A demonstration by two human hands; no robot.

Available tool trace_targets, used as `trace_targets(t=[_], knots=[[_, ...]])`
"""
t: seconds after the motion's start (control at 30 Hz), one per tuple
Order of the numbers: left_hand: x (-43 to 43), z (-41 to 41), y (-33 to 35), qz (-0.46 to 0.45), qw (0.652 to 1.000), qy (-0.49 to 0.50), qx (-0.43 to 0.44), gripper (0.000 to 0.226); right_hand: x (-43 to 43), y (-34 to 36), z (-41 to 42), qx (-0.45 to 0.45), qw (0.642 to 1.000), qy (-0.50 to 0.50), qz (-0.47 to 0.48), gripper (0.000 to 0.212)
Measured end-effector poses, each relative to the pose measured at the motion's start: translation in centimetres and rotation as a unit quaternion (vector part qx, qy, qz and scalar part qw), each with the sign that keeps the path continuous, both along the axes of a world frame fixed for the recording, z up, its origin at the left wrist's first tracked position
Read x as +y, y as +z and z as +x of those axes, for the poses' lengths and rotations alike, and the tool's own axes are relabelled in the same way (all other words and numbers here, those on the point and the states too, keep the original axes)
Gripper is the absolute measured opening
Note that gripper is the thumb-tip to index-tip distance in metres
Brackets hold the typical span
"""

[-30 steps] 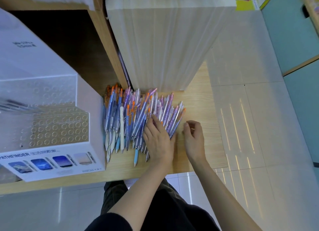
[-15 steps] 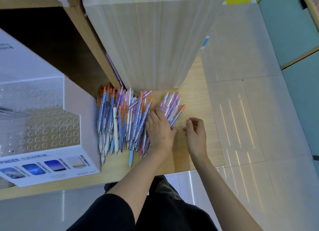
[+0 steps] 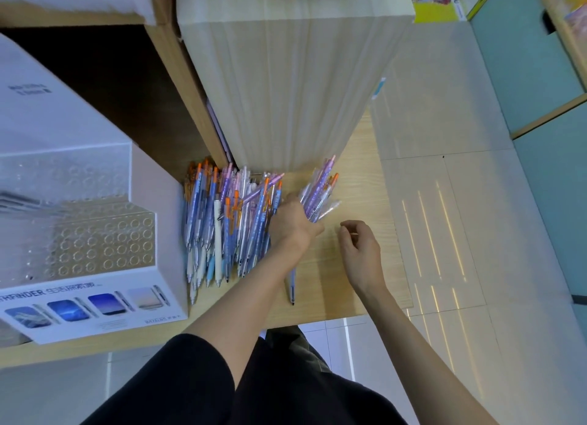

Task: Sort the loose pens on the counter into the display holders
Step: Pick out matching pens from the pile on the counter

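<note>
A heap of loose pens [image 3: 222, 221], blue, purple and orange-capped, lies on the wooden counter [image 3: 359, 176] beside a white display holder [image 3: 95, 243] with rows of round holes. My left hand [image 3: 293, 224] grips a bundle of purple pens [image 3: 319, 195] at the heap's right edge, their caps fanning up and to the right. One pen [image 3: 291, 286] lies under my left wrist, tip toward me. My right hand [image 3: 360, 249] hovers just right of the bundle with fingers loosely curled and nothing in it.
A tall pale wooden block [image 3: 286, 84] stands right behind the pens. A dark shelf recess [image 3: 104, 84] opens at the back left. The counter's right edge [image 3: 397, 234] drops to a tiled floor [image 3: 476, 234]. Teal cabinets [image 3: 540, 75] stand at the far right.
My left hand has separated a bundle of purple pens from the heap and closed round it. The right hand shifted slightly right and back. The view tilted a little.
</note>
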State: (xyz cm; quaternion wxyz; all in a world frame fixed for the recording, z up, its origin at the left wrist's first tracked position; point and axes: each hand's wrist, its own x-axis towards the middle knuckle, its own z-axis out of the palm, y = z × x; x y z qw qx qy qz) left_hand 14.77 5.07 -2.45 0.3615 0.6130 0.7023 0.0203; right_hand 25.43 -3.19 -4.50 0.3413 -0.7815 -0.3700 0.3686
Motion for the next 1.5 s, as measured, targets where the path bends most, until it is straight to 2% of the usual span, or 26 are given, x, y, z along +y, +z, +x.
trace_targets(t=[0.13,0.23,0.33,0.43,0.53,0.63,0.7,0.77,0.83,0.9,1.03,1.17,1.23,1.3,1.33,1.4,1.5], knots=[[0.7,-0.9,0.7,0.000,0.994,0.014,-0.111,0.052,0.6,0.4,-0.5,-0.012,1.000,0.014,0.007,0.012],[1.2,-2.0,1.3,-0.005,0.983,0.025,-0.182,0.047,0.3,0.5,-1.3,-0.045,0.998,0.045,-0.006,0.024],[1.2,-2.9,1.6,-0.029,0.965,0.037,-0.257,0.043,-0.3,0.4,-2.6,-0.003,0.998,0.056,-0.026,0.026],[1.5,-4.3,1.9,-0.022,0.965,0.027,-0.259,0.031,-0.6,0.4,-2.4,0.036,0.999,0.008,-0.024,0.026],[1.6,-5.9,2.1,0.003,0.964,0.040,-0.263,0.030,-0.5,0.7,-1.6,0.020,0.999,-0.023,-0.039,0.025],[1.2,-6.6,2.3,0.039,0.949,0.079,-0.302,0.034,0.8,1.2,-2.0,-0.034,0.995,-0.053,-0.077,0.034],[0.9,-6.7,2.4,0.059,0.939,0.104,-0.322,0.036,1.6,1.6,-3.5,-0.087,0.983,-0.066,-0.148,0.045],[0.8,-6.6,2.3,0.065,0.935,0.117,-0.329,0.034,1.4,1.5,-5.5,-0.136,0.970,-0.033,-0.196,0.056],[0.8,-6.6,2.1,0.062,0.936,0.118,-0.327,0.035,0.6,1.2,-7.0,-0.176,0.964,0.011,-0.200,0.060],[0.8,-6.6,2.0,0.062,0.936,0.116,-0.326,0.034,0.5,1.1,-7.2,-0.186,0.966,0.013,-0.176,0.056],[0.7,-6.7,2.0,0.061,0.935,0.118,-0.330,0.034,1.7,1.1,-5.8,-0.148,0.983,-0.006,-0.110,0.044],[0.7,-6.7,2.1,0.060,0.936,0.119,-0.327,0.035,2.8,1.9,-4.1,-0.106,0.992,-0.004,-0.062,0.042],[0.7,-6.8,2.1,0.057,0.936,0.118,-0.328,0.032,2.1,2.4,-3.8,-0.125,0.991,0.006,-0.039,0.039],[0.7,-6.7,1.9,0.056,0.935,0.121,-0.329,0.028,0.0,2.9,-4.6,-0.146,0.987,0.060,0.019,0.031],[0.8,-6.7,1.9,0.057,0.935,0.123,-0.327,0.030,-1.2,3.2,-5.5,-0.121,0.987,0.105,0.031,0.030],[0.8,-6.7,1.8,0.056,0.936,0.124,-0.324,0.032,-2.8,3.2,-7.6,-0.038,0.981,0.190,-0.017,0.034],[0.9,-6.6,1.7,0.061,0.937,0.122,-0.321,0.032,-2.6,2.9,-9.6,0.031,0.977,0.200,-0.065,0.020]])
